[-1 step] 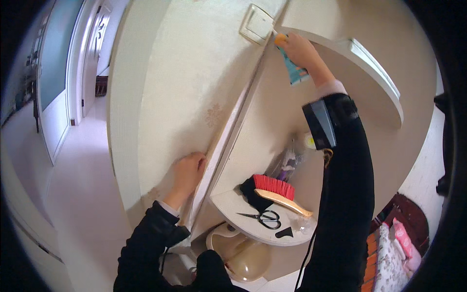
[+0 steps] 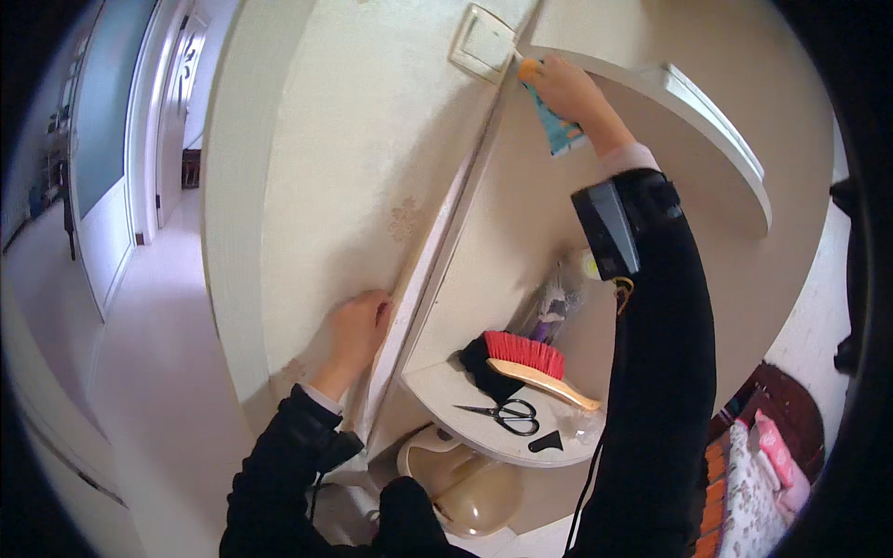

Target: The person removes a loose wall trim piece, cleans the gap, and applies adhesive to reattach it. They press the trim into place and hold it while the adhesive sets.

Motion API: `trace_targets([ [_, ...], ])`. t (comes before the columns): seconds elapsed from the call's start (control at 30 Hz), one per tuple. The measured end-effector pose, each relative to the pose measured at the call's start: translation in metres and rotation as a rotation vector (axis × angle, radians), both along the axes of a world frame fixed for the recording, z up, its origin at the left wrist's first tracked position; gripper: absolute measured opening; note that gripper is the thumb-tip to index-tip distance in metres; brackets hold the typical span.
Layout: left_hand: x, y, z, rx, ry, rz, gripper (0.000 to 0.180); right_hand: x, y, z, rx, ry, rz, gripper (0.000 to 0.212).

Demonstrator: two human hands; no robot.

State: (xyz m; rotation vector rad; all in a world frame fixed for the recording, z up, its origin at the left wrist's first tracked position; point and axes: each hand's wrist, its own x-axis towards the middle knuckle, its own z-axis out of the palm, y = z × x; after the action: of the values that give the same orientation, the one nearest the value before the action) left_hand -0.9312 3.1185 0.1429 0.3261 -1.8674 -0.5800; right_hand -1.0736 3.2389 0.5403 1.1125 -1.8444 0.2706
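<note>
My right hand [image 2: 569, 91] grips a teal squeeze tube [image 2: 556, 132] with an orange cap end. Its pale nozzle points at the seam between the wall and the shelf unit, just beside a white wall switch [image 2: 484, 43]. Lower down, my left hand [image 2: 358, 330] is closed, fingers pinching the loose edge of the wallpaper [image 2: 423, 256], which stands away from the wall along the seam. The hand's back hides part of that grip. Whether anything comes out of the nozzle is too small to tell.
On the lower corner shelf [image 2: 437, 379] lie a red-bristled brush [image 2: 530, 358] with a wooden handle, black scissors [image 2: 507, 416], a small black piece [image 2: 545, 443] and a bagged item [image 2: 551, 312]. Beneath stands a beige basin [image 2: 479, 498]. An upper shelf [image 2: 707, 121] curves overhead; a hallway opens at left.
The view has shifted slightly. Both hands keep their grips, and the tube's nozzle stays at the seam next to the switch.
</note>
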Motion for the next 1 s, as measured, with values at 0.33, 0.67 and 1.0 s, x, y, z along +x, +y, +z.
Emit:
trace_targets([
  [0.33, 0.004, 0.006, 0.007, 0.028, -0.032, 0.019, 0.011, -0.036, -0.002, -0.003, 0.056, 0.172, 0.046, 0.034],
  [0.67, 0.005, 0.004, 0.009, -0.093, -0.045, 0.083, 0.012, -0.040, 0.007, -0.033, 0.128, -0.067, 0.237, 0.038],
  [1.0, 0.004, 0.005, 0.005, -0.062, 0.012, 0.059, 0.011, -0.024, 0.018, -0.087, 0.078, -0.319, 0.414, 0.036],
])
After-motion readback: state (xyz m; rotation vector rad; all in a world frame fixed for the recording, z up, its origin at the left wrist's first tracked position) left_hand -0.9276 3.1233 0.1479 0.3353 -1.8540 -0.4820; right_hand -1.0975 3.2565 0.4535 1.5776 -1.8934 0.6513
